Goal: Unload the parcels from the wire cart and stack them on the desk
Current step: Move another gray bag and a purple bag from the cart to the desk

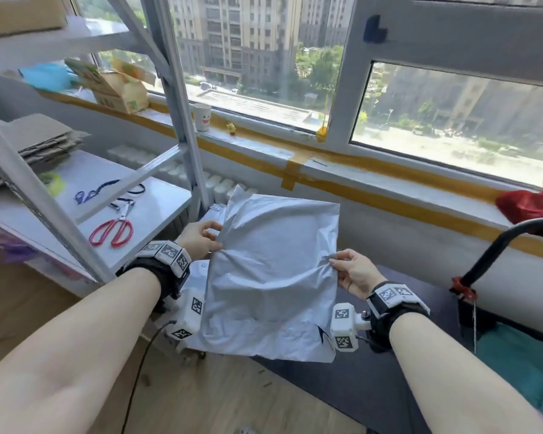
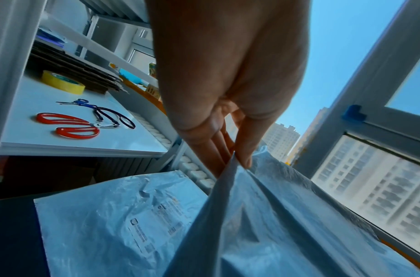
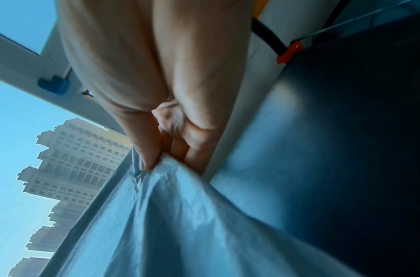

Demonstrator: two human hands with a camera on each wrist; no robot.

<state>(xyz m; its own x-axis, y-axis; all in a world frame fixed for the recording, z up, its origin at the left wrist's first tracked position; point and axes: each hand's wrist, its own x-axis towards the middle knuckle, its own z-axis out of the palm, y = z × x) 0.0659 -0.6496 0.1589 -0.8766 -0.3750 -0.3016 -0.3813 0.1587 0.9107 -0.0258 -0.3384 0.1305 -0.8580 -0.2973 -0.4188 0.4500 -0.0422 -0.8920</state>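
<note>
I hold a grey plastic mailer parcel [image 1: 273,270] in the air with both hands. My left hand [image 1: 201,238] pinches its left edge; in the left wrist view the thumb and fingers [image 2: 244,150] clamp the film of the held parcel [image 2: 287,215]. My right hand [image 1: 347,272] pinches the right edge, and the right wrist view shows the fingertips [image 3: 154,159] gripping the crumpled held parcel [image 3: 192,224]. Below lies another grey parcel [image 2: 123,221] with a printed label, on the dark desk [image 1: 373,386]. The cart's black handle [image 1: 496,245] rises at the right.
A white metal shelf [image 1: 157,195] stands to the left with red scissors [image 1: 112,230], blue scissors [image 1: 88,194], a yellow tape roll [image 2: 62,82] and flattened cardboard [image 1: 38,139]. The windowsill [image 1: 389,170] carries a cup [image 1: 201,117]. A teal parcel [image 1: 521,364] lies at the right.
</note>
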